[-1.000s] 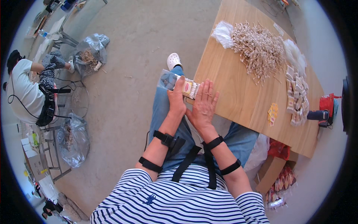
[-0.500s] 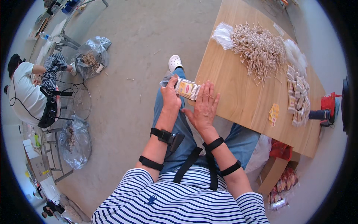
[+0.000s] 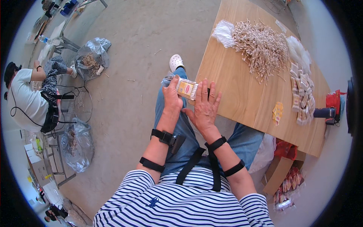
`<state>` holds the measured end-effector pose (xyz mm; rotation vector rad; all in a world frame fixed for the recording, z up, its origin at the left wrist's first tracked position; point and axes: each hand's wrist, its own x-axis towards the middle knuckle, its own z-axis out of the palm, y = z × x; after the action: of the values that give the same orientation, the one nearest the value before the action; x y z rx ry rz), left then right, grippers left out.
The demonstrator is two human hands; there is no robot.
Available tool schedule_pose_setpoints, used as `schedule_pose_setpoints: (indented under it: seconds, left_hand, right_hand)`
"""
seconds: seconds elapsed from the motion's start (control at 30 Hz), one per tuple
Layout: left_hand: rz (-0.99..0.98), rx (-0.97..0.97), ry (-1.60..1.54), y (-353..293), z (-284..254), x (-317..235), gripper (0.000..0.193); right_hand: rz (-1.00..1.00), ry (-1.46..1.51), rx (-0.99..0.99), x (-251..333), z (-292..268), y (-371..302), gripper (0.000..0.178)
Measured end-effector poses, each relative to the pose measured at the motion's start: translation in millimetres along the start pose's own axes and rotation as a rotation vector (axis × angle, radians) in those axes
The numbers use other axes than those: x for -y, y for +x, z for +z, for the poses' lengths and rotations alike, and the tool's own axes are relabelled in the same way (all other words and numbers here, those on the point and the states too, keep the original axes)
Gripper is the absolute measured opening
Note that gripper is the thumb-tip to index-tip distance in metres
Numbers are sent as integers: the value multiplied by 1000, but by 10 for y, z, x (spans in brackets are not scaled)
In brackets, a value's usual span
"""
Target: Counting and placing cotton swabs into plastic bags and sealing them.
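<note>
My left hand (image 3: pixel 172 96) is closed around a clear plastic bag of cotton swabs (image 3: pixel 186 89), held over my lap near the table's edge. A yellow and white label with a red oval shows through the bag, and its loose plastic end sticks out past my left fingers. Against the bag's right end lies my right hand (image 3: pixel 205 106), its fingers stretched out and flat, thumb spread away. A large heap of loose cotton swabs (image 3: pixel 261 47) covers the far part of the wooden table (image 3: pixel 234 90). Yellow label cards (image 3: pixel 277 113) lie closer to me on the right.
Filled swab packs (image 3: pixel 302 96) are piled at the table's right side, beside empty plastic bags (image 3: pixel 299 51) and a dark cylinder (image 3: pixel 324 112). Below stands a cardboard box (image 3: pixel 278 176). At left a seated person (image 3: pixel 28 96) works near plastic sacks of swabs (image 3: pixel 90 60).
The swab bag and both my hands have barely shifted; my right hand stays flat at the bag's end. The seated person at left has raised an arm.
</note>
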<state>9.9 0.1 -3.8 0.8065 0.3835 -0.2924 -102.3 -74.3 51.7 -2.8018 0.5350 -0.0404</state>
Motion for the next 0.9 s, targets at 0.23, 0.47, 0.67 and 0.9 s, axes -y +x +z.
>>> schedule_pose_setpoints:
  seconds: [0.23, 0.47, 0.67, 0.9]
  left_hand:
    - [-29, 20, 5, 45, -87, -34, 16]
    - [-100, 3, -13, 17, -113, -85, 21]
    - [-37, 114, 63, 17, -168, 0, 20]
    - [-30, 16, 79, -31, -78, -8, 17]
  right_hand:
    - [-6, 64, -59, -17, 34, -11, 118]
    - [3, 12, -49, -28, 60, -11, 115]
    - [16, 10, -64, -24, 77, -5, 111]
    - [40, -5, -55, 14, 66, 16, 110]
